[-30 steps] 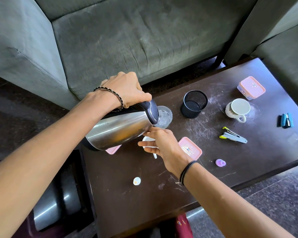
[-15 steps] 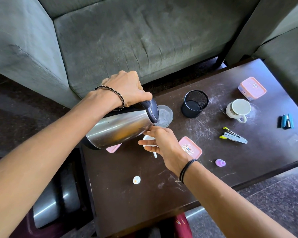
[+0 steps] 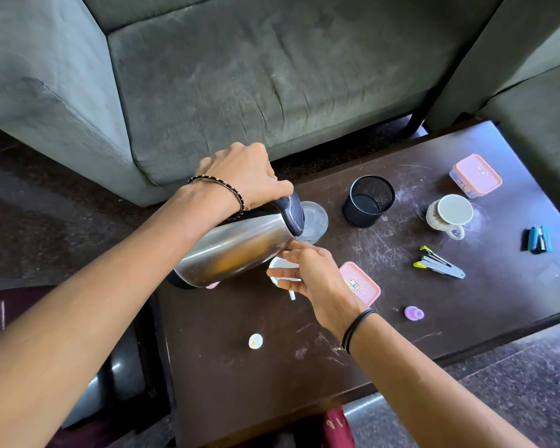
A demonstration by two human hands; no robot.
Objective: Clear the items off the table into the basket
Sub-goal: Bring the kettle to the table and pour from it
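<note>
The left hand (image 3: 243,176) has its grip closed around the dark handle of a steel flask (image 3: 236,250), tipped over so its black top leans against a clear glass (image 3: 316,218) near the far edge of the bench (image 3: 240,383). The right hand (image 3: 317,273) is half open, fingertips touching the flask's neck, holding nothing I can make out, above a white scoop (image 3: 280,270). Towards the bench's right end lie a mesh cup (image 3: 369,200), mug (image 3: 450,215), stapler (image 3: 438,266) and two pink-lidded boxes (image 3: 476,174).
</note>
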